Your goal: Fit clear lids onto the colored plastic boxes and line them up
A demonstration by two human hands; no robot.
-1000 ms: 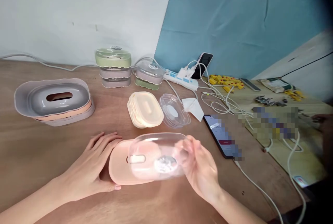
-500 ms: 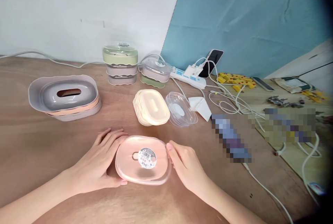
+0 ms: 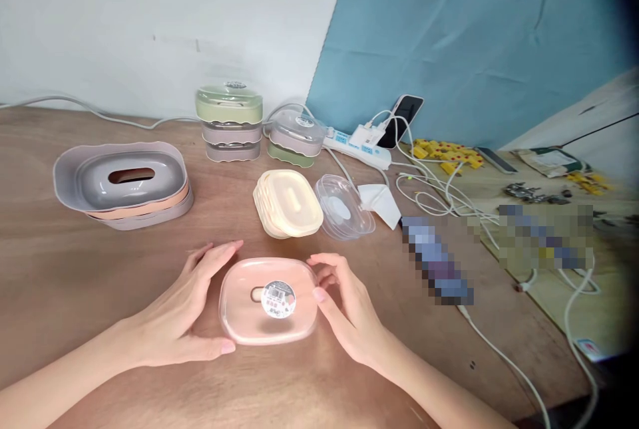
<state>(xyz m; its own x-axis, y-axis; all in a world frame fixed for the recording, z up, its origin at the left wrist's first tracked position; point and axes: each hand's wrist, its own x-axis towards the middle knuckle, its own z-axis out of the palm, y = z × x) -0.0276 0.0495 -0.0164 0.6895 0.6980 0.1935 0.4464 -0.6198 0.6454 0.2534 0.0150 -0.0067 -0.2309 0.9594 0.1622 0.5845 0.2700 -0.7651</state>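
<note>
A pink plastic box (image 3: 239,322) with a transparent lid lies on the table in front of me. The lid bears a round printed label (image 3: 278,299), and a slot shows beside it. At the box's left side is my left hand (image 3: 187,309), its fingers stretched out and the thumb wide apart near the front left corner. On the opposite side my right hand (image 3: 349,309) is loosely bent with fingers apart, thumb and index fingertip at the right rim. Whether these fingertips press on the rim I cannot tell. Part of the right fingers is hidden behind the thumb.
Behind the box are stacked cream lids (image 3: 294,203) and clear covers (image 3: 339,209). Nested grey and peach shells (image 3: 130,183) stand left. Lidded green and mauve boxes (image 3: 229,110) are piled by the wall. A power strip (image 3: 357,146), white cables and a blurred phone-like shape (image 3: 436,259) lie right.
The clear lid now sits flush with the pink rim instead of sticking out at the front right. Both hands have loosened, and the left fingers have come away from the box.
</note>
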